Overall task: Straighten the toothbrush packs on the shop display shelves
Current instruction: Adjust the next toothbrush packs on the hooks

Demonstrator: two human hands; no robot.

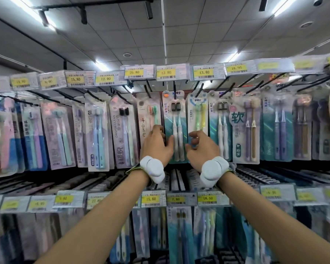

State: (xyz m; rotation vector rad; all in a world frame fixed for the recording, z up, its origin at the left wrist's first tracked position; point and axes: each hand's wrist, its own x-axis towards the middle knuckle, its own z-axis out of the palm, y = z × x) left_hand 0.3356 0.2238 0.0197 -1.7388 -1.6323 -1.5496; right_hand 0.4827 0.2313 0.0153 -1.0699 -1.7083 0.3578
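Observation:
A teal and white toothbrush pack [176, 119] with two black-headed brushes hangs from a peg in the middle of the upper row. My left hand [157, 144] rests against its left edge, thumb over the pack's front and fingers at the seam with the pink pack [148, 113] beside it. At the pack's right edge my right hand [201, 146] hovers with fingers curled and apart, holding nothing, in front of the green-and-yellow brush pack [197, 111]. Both wrists carry white sensor bands.
Many toothbrush packs hang on black pegs in two rows, left and right of my hands. Yellow price tags [166, 72] line the top rail and the lower rail [151, 199]. More packs hang in the lower row [179, 235] under my forearms.

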